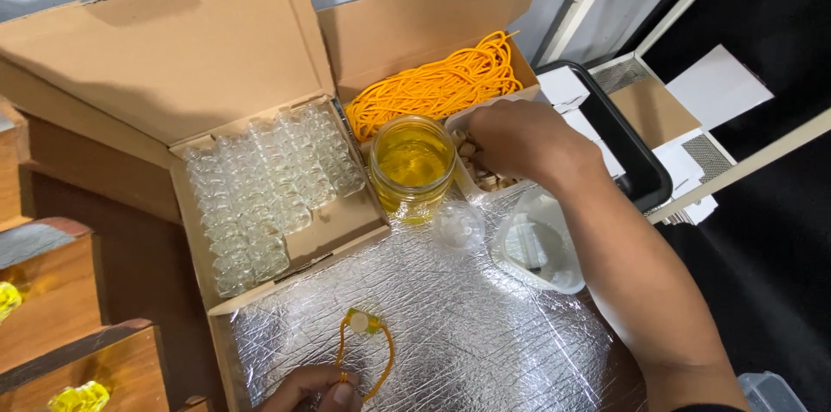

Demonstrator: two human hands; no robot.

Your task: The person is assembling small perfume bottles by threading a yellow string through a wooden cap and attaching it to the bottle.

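With the right hand curled into the tub of corks just beside the open jar of yellow liquid, a careless withdrawal could tip it onto the foil, while the left hand pinches the corded vial.

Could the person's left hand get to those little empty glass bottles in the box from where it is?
Probably yes. The left hand rests low on the silver foil mat, pinching an orange cord loop. The box of small glass bottles lies open just above it, with nothing between, though the hand would have to drop the cord.
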